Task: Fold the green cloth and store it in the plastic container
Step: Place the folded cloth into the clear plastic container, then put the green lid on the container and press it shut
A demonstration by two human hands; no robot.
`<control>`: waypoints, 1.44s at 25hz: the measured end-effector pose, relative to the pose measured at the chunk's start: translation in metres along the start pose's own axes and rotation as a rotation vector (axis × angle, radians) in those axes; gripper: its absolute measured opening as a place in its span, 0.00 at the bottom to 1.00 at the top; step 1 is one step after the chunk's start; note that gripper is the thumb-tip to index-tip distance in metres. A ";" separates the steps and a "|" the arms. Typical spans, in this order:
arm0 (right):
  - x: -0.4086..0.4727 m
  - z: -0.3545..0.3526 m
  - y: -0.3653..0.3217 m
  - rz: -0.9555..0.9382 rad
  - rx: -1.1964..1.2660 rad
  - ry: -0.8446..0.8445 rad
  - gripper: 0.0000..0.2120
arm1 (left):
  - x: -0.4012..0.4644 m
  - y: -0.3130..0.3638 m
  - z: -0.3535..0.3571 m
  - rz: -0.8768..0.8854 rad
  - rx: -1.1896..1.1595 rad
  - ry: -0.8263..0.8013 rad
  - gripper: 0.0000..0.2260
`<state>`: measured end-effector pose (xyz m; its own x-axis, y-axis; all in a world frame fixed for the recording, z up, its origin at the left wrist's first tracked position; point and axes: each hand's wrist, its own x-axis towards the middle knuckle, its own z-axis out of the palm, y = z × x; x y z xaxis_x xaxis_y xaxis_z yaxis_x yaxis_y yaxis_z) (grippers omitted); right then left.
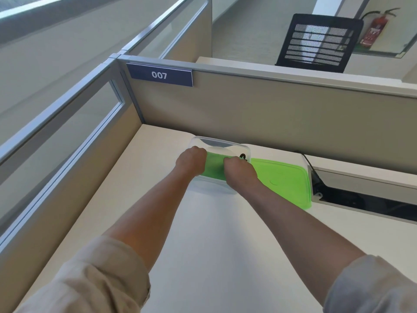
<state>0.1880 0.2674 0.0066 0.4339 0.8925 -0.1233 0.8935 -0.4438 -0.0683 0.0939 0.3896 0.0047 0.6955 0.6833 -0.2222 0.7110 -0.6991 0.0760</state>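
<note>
Setting: a pale desk (203,233) inside a cubicle, with a beige partition (270,114) across the middle of the frame and a dark plate marked 007 (159,75) at its upper left.

Green cloth (214,164): folded into a compact pad and lying inside the plastic container (225,145), just above the centre of the frame; only the strip between the two hands shows.

Plastic container: clear, shallow and open-topped, standing on the desk close to the partition.

Green lid (284,179): flat on the desk, touching or just beside the container's right edge; not yet fitted.

Left hand (191,162): curled over the cloth's left end, fingers tucked down out of sight, apparently pressing or gripping the fabric.

Right hand (240,171): curled likewise over the cloth's right end; whether it pinches the fabric or only presses it down cannot be told.

Stage, as judged: folding looks complete and the cloth is being seated in the container.

Handling, as judged: the cloth is light, soft and limp, and not fragile. It will spring open if let go carelessly, so it is best held at both ends of the fold and flattened before release. The container is light and rigid and may slide on the smooth desk under sideways pressure.

Background: a black mesh chair (318,42) and a red fire extinguisher (375,27) at the upper right.
</note>
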 end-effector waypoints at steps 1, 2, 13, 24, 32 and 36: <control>-0.007 -0.003 0.001 -0.043 -0.015 0.094 0.14 | -0.005 0.007 -0.005 0.016 0.029 0.066 0.14; -0.014 -0.006 0.004 -0.086 -0.036 0.181 0.15 | -0.010 0.017 -0.010 0.044 0.050 0.154 0.12; -0.094 -0.006 0.116 0.112 -0.110 0.289 0.13 | -0.070 0.165 0.025 0.389 -0.040 0.338 0.11; -0.123 0.050 0.188 0.100 -0.005 -0.030 0.17 | -0.073 0.175 0.079 0.352 0.038 0.201 0.14; -0.126 0.059 0.195 0.097 0.004 0.005 0.19 | -0.071 0.178 0.081 0.437 0.104 0.251 0.12; -0.133 0.054 0.204 0.160 0.066 0.106 0.23 | -0.077 0.177 0.073 0.496 0.089 0.316 0.11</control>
<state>0.3068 0.0538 -0.0440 0.5829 0.8119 -0.0330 0.8039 -0.5822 -0.1217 0.1587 0.1977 -0.0357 0.9492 0.2906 0.1204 0.2914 -0.9565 0.0115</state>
